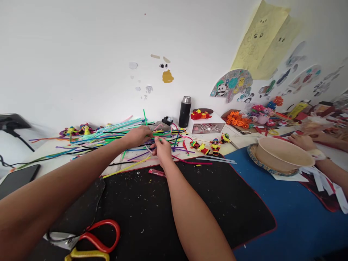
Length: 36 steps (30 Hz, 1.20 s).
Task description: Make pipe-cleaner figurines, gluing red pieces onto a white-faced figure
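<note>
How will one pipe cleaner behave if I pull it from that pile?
Probably light and bendy: several pipe cleaners lie curved. Likely to snag and drag others, since the strands cross in a tangle by the left hand and right hand.

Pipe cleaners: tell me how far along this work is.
Done: several small figures stand finished past the mat. In hand: the left hand and right hand both reach into the pile of loose pipe cleaners; the right seems to pinch one. Left: most of the pile is unused, nothing half-built lies on the mat, and the scissors lie apart, untouched.
</note>
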Each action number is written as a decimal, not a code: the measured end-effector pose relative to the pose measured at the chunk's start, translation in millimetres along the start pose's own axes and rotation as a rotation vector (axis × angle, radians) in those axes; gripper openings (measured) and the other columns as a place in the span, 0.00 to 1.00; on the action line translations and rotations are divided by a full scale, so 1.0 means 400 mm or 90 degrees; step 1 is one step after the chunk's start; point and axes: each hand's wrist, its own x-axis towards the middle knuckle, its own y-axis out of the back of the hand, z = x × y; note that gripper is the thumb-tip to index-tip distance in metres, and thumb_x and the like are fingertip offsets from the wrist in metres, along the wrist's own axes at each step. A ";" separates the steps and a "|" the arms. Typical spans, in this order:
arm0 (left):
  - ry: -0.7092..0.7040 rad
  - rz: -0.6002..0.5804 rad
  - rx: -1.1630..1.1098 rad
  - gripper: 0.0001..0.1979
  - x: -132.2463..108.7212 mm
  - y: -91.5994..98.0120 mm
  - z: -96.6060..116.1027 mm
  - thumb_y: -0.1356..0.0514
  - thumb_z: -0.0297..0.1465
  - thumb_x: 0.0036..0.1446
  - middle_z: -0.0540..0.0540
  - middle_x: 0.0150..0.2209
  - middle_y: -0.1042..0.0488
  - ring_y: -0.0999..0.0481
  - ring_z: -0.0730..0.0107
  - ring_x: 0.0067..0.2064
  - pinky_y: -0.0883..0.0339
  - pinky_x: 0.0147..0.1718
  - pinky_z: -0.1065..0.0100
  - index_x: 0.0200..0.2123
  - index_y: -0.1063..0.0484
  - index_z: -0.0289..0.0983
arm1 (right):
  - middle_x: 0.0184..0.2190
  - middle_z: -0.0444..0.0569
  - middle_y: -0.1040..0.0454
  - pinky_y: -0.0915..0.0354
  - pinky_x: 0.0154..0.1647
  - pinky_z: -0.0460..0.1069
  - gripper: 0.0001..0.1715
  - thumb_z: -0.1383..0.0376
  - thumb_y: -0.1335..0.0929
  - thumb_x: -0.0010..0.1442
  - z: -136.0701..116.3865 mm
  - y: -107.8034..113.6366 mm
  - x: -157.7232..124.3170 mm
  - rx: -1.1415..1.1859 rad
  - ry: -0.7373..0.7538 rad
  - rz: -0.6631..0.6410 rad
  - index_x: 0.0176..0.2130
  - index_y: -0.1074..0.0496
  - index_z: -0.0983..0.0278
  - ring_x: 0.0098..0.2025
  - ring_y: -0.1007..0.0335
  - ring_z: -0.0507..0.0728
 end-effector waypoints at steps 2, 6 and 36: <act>-0.002 -0.002 0.000 0.14 -0.005 -0.006 0.003 0.47 0.35 0.67 0.41 0.44 0.20 0.23 0.52 0.51 0.31 0.49 0.58 0.41 0.20 0.42 | 0.19 0.37 0.28 0.44 0.14 0.42 0.15 0.55 0.32 0.72 0.006 0.003 0.006 -0.008 0.009 -0.005 0.45 0.23 0.65 0.12 0.41 0.46; 0.002 -0.002 0.004 0.13 -0.017 -0.011 0.002 0.45 0.31 0.64 0.41 0.45 0.21 0.23 0.52 0.53 0.31 0.50 0.59 0.42 0.19 0.42 | 0.16 0.37 0.29 0.44 0.15 0.43 0.19 0.53 0.32 0.72 0.011 0.004 0.009 -0.032 0.027 -0.020 0.42 0.22 0.66 0.12 0.41 0.47; 0.222 0.094 -0.160 0.19 -0.047 -0.076 -0.105 0.41 0.48 0.62 0.41 0.48 0.16 0.19 0.47 0.51 0.27 0.50 0.58 0.43 0.18 0.43 | 0.18 0.37 0.33 0.45 0.16 0.44 0.30 0.41 0.37 0.72 -0.183 0.050 -0.111 0.053 0.294 0.115 0.40 0.27 0.63 0.14 0.43 0.48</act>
